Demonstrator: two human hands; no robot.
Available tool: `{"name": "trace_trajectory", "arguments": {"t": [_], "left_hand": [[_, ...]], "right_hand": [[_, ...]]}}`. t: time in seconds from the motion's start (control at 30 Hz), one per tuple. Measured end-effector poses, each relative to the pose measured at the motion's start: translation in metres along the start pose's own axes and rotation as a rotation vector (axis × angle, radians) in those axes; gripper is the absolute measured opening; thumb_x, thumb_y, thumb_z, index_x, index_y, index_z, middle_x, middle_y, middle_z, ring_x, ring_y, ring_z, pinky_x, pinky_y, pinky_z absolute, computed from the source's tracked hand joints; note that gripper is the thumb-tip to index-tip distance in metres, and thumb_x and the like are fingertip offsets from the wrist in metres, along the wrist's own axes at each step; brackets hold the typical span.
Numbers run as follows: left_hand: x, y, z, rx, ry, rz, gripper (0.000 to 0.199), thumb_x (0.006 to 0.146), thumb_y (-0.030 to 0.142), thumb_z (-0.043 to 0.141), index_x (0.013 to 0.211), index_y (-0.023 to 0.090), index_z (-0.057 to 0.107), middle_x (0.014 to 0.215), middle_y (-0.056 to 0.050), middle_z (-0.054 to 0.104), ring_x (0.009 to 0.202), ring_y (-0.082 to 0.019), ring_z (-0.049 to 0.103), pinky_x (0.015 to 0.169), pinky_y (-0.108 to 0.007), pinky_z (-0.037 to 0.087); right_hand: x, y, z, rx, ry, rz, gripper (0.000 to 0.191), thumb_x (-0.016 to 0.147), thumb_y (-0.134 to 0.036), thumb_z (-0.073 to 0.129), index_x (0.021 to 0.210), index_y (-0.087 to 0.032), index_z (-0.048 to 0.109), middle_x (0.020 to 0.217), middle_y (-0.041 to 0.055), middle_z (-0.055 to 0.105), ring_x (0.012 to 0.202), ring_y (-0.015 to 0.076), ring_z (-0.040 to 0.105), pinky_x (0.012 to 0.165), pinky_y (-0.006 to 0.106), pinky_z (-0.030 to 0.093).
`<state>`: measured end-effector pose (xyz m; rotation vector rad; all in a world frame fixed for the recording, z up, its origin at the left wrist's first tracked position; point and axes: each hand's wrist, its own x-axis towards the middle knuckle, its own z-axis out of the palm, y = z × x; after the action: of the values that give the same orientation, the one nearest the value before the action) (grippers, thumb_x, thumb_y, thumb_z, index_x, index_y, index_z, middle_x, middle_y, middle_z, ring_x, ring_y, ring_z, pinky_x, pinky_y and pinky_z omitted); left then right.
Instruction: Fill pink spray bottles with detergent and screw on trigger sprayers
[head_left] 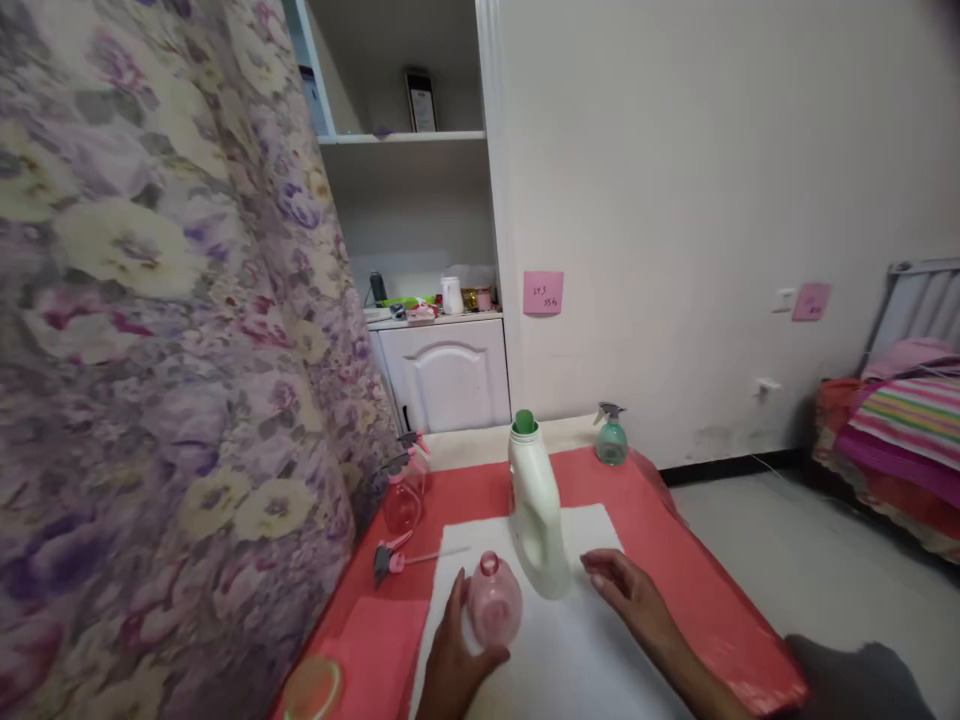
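Observation:
A round pink spray bottle body (496, 603) with its neck uncapped stands on the white cloth (577, 650). My left hand (459, 645) curves round its left side, fingers and thumb against it. Behind it rises a tall pale green jug (535, 500) with a green spout in its mouth. My right hand (622, 590) is just right of the jug's base, fingers slightly bent and apart, holding nothing. A grey and pink spray head (390, 562) with its thin tube lies left of the pink bottle.
Pink spray bottles (403, 500) with grey heads stand at the red table's (360, 650) left edge. A green spray bottle (611, 438) is at the far right corner. A round lid-like object (313, 688) lies front left. A floral curtain (172, 350) hangs along the left.

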<state>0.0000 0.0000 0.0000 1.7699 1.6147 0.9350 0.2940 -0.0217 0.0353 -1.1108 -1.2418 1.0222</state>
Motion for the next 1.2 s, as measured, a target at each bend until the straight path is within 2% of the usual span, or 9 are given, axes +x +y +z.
{"name": "trace_trajectory", "arguments": {"t": [0.1,0.2,0.37,0.47,0.57,0.77,0.87,0.97,1.2], "left_hand": [[0.005,-0.003,-0.007,-0.096,0.08,0.038,0.092,0.059,0.023,0.069,0.143,0.015,0.032,0.149,-0.014,0.044,0.137,-0.031,0.04,0.11,-0.041,0.037],[0.016,0.01,-0.023,-0.188,0.121,0.089,0.072,0.066,0.034,0.067,0.133,0.018,0.048,0.143,-0.012,0.051,0.134,-0.032,0.043,0.111,-0.044,0.036],[0.046,0.047,-0.044,-0.387,-0.133,0.188,0.049,0.063,0.037,0.073,0.11,0.024,0.067,0.122,-0.008,0.069,0.122,-0.033,0.055,0.107,-0.044,0.04],[0.059,0.053,-0.041,-0.486,-0.235,0.247,0.037,0.065,0.035,0.075,0.099,0.024,0.072,0.108,-0.008,0.073,0.113,-0.032,0.061,0.1,-0.041,0.045],[0.063,0.047,-0.031,-0.559,-0.268,0.251,0.026,0.069,0.029,0.071,0.094,0.023,0.072,0.1,-0.007,0.074,0.106,-0.029,0.063,0.094,-0.037,0.047],[0.061,0.04,-0.023,-0.617,-0.298,0.218,0.018,0.072,0.022,0.067,0.09,0.022,0.071,0.095,-0.006,0.074,0.098,-0.025,0.066,0.088,-0.033,0.048],[0.062,0.038,-0.023,-0.656,-0.279,0.218,0.017,0.074,0.026,0.068,0.09,0.021,0.07,0.095,-0.007,0.074,0.099,-0.025,0.065,0.089,-0.034,0.048],[0.063,0.035,-0.022,-0.681,-0.27,0.232,0.016,0.073,0.027,0.07,0.088,0.021,0.069,0.094,-0.007,0.074,0.097,-0.025,0.066,0.087,-0.033,0.048],[0.06,0.04,-0.018,-0.795,-0.262,0.191,0.02,0.068,0.022,0.072,0.087,0.021,0.067,0.091,-0.006,0.073,0.092,-0.023,0.066,0.081,-0.031,0.049]], "right_hand": [[0.029,-0.016,0.015,0.007,0.002,-0.036,0.041,0.077,-0.049,0.068,0.107,-0.021,0.062,0.119,0.0121,0.067,0.116,0.0279,0.059,0.101,0.043,0.043],[0.051,-0.027,0.033,0.021,-0.018,-0.055,0.044,0.071,-0.051,0.072,0.102,-0.021,0.064,0.11,0.0107,0.07,0.107,0.0288,0.063,0.095,0.042,0.047],[0.071,-0.041,0.057,0.012,-0.003,-0.037,0.047,0.064,-0.062,0.073,0.083,-0.019,0.065,0.083,0.006,0.072,0.082,0.0266,0.064,0.073,0.035,0.05],[0.074,-0.045,0.065,-0.018,-0.009,-0.018,0.048,0.068,-0.066,0.067,0.068,-0.018,0.062,0.067,0.0025,0.066,0.067,0.0203,0.058,0.063,0.029,0.043],[0.072,-0.046,0.071,-0.025,-0.027,-0.003,0.055,0.079,-0.067,0.054,0.055,-0.017,0.057,0.056,0.0006,0.058,0.057,0.0152,0.051,0.058,0.026,0.038],[0.072,-0.038,0.084,0.031,0.054,0.005,0.06,0.089,-0.063,0.037,0.051,-0.02,0.051,0.048,-0.0005,0.05,0.051,0.0147,0.048,0.059,0.028,0.04],[0.073,-0.038,0.08,0.018,0.128,0.003,0.059,0.089,-0.062,0.038,0.049,-0.02,0.049,0.046,-0.0011,0.049,0.05,0.0145,0.048,0.058,0.029,0.039],[0.071,-0.046,0.065,-0.032,0.148,0.014,0.06,0.087,-0.064,0.04,0.047,-0.02,0.049,0.044,-0.0016,0.048,0.048,0.0141,0.047,0.056,0.028,0.038],[0.049,-0.084,0.016,-0.22,0.029,0.084,0.058,0.079,-0.066,0.054,0.044,-0.021,0.045,0.036,-0.0041,0.044,0.039,0.0101,0.039,0.049,0.026,0.032]]}}
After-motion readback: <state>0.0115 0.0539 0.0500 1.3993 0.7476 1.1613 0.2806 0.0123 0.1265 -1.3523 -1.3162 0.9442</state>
